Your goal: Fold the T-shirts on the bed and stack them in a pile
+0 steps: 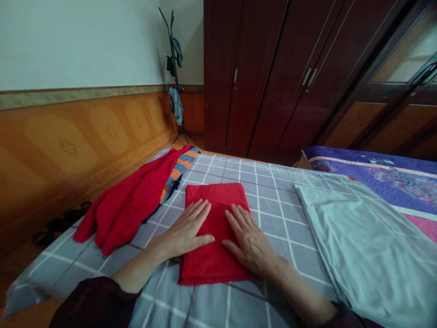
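A folded red cloth garment (218, 264) lies as a neat rectangle on the grey checked bed cover (276, 200) before me. My left hand (189, 230) rests flat on its left side, fingers stretched out and thumb apart. On its right side lies my right hand (249, 239), palm down with the fingers extended. Neither hand grips the fabric. To the left, another red garment (133, 200) is spread loosely, with orange and grey-blue striped clothing (180, 168) partly under it. What kind of garment is folded I cannot tell.
A pale green cloth (368, 246) covers the bed's right side, beside a purple patterned bedspread (375, 168). Behind stand a dark red wardrobe (266, 77) and a coat rack (175, 68) with clothes. Dark shoes (58, 225) sit on the floor at left.
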Demonstrator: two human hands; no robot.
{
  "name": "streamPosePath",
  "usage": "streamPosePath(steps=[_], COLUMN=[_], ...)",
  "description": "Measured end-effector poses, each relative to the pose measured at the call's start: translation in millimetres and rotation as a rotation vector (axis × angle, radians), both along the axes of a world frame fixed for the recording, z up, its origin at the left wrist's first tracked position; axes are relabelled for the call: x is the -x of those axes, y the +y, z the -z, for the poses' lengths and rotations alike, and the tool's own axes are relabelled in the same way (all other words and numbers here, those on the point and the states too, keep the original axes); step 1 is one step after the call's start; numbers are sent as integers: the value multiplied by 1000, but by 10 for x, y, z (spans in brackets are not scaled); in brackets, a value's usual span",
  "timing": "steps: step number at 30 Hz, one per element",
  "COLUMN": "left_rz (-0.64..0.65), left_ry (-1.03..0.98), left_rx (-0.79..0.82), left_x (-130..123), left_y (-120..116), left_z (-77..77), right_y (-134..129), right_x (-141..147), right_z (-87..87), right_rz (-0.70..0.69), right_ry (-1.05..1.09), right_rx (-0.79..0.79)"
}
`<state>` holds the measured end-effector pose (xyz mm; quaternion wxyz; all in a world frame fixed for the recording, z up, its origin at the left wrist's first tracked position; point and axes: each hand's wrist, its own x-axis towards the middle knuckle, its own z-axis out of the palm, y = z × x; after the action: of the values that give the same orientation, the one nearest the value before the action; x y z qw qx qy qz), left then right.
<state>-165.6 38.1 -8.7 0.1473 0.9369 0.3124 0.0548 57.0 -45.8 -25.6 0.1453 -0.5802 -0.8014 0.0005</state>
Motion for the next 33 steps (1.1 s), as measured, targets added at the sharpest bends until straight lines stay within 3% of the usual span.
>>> streamPosePath(steps=[2, 3, 7, 8, 9, 13, 14, 18, 20, 24, 33], left_rz=[100, 106, -124, -154, -144, 58, 69, -102, -116, -10, -69], left_ry=[-4, 2, 10, 0, -10, -30, -28, -35, -59, -94, -119], left_rx=[20, 24, -46, -65, -76, -60, -61, -113, -125, -98, -124], left_x=[3, 8, 42, 45, 44, 16, 11, 18, 22, 15, -3], left_y=[11, 24, 94, 102, 102, 78, 79, 114, 119, 99, 84], left_z=[2, 2, -24, -32, -37, 4, 23, 61, 52, 31, 19], right_y=[-8, 4, 76, 77, 67, 36, 50, 139, 141, 93, 164], right_x=[18, 5, -119, -124, -108, 69, 100, 86, 65, 92, 85], right_z=[-10, -4, 48, 50, 44, -23, -34, -24, -19, -45, 53], right_rz=[-171, -159, 302, 346, 315, -104, -119, 179, 153, -84, 223], right_ry=[3, 5, 9, 8, 7, 17, 19, 18, 19, 40, 45], right_rx=[35, 42, -41, -66, -77, 9, 28, 5, 5, 46, -86])
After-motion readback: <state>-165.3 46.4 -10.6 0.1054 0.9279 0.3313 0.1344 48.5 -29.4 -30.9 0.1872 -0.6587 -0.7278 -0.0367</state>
